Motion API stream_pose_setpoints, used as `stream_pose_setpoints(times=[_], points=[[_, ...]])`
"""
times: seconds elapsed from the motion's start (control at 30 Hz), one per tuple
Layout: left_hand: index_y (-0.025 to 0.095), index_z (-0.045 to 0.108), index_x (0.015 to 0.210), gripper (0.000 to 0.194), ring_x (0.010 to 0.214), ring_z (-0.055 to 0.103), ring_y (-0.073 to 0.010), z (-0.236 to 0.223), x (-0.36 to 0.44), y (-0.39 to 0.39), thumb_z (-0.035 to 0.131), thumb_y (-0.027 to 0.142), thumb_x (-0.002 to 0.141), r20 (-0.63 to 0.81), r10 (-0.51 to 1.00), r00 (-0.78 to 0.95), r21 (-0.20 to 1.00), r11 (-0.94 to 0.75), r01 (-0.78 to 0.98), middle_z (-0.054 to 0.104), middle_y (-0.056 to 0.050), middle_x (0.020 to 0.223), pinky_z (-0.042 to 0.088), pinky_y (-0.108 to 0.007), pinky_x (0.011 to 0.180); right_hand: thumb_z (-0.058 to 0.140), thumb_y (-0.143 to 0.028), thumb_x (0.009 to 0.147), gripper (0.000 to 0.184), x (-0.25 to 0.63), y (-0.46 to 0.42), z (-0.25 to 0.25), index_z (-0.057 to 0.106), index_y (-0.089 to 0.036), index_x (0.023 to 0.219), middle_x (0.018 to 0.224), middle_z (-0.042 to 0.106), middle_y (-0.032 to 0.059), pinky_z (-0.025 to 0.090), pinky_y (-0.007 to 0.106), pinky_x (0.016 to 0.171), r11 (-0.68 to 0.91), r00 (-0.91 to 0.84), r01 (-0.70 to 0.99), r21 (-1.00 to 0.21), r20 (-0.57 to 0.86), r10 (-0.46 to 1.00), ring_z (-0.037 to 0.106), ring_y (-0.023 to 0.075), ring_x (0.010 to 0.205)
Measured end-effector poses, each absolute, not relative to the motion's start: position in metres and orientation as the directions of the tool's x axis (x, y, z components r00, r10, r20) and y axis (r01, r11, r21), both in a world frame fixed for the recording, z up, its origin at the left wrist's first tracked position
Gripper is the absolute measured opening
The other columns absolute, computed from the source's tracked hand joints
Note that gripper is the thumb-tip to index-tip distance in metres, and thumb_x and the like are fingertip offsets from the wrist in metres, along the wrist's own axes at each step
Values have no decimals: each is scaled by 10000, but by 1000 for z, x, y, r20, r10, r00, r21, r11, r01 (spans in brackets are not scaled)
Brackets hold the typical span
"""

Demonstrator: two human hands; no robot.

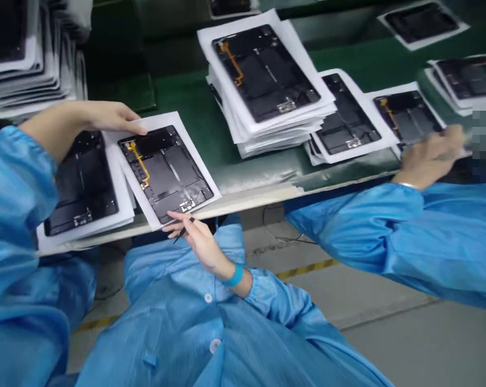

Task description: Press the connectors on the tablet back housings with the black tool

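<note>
A black tablet back cover [162, 174] with an orange flex cable lies on a white sheet [197, 156], tilted at the bench edge. My left hand [106, 117] grips its upper left corner, the fingertips on the cover and sheet. At the lower edge is my right hand [198, 242], with a teal wristband. A thin black stick-like tool [182, 232] is held between its fingers, and the index fingertip touches the cover's bottom corner. Under my left forearm, another tablet back cover [81, 183] rests on a pile of white sheets.
A tall stack of covers and sheets [33, 80] stands at the back left. Another stack [267, 75] sits mid-bench on the green mat [178, 91], with a lower pile [350, 115] beside it. To the right, a co-worker's hand [432, 153] is over another cover [410, 115].
</note>
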State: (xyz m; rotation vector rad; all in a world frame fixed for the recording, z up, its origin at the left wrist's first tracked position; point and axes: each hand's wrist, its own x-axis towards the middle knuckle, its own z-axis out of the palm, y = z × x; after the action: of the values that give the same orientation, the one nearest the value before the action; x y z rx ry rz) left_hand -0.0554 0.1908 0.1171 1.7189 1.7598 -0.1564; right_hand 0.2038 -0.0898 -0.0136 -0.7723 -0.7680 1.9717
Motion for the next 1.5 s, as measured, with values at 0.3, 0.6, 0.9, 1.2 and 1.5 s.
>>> stream_pose_setpoints(times=[0.3,0.6,0.9,1.2,1.5], points=[[230,667,1532,553,1124,542,-199,75,-40,190,804,296,1000,-278,945,169,350,-64,934,774,30,1062,431,-385,1237,645,-825,1034,624,227,-72,-6,862,-251,1143,1013,803,49,590,359,980,-416,-613,-207,-886,-214,761,744,206,966],[225,813,1254,280,1221,725,-365,44,23,-38,567,269,1126,157,711,685,-45,-688,724,781,-160,1310,616,-501,915,515,-726,1146,575,288,6,14,825,-274,973,863,619,18,503,343,850,179,-199,39,-983,168,966,605,185,839],[247,765,1420,360,1201,727,-365,10,27,-48,652,216,1079,239,761,603,5,-622,783,790,-177,1357,641,-528,941,550,-732,1133,555,273,46,-5,751,-243,964,921,723,-9,528,294,780,232,-360,201,-952,149,921,667,128,764],[200,789,1322,274,1105,724,-336,12,35,-41,636,210,1095,295,719,629,-51,-645,762,802,-165,1292,642,-470,868,537,-666,1162,515,275,40,-7,733,-253,926,882,760,24,553,356,887,282,-490,300,-911,106,865,721,198,851],[197,749,1433,364,1215,731,-365,6,31,-46,636,216,1087,259,735,627,10,-651,759,769,-198,1386,664,-528,967,597,-642,1146,462,278,37,-12,799,-270,959,946,811,33,600,392,983,262,-475,280,-923,105,874,777,220,969]])
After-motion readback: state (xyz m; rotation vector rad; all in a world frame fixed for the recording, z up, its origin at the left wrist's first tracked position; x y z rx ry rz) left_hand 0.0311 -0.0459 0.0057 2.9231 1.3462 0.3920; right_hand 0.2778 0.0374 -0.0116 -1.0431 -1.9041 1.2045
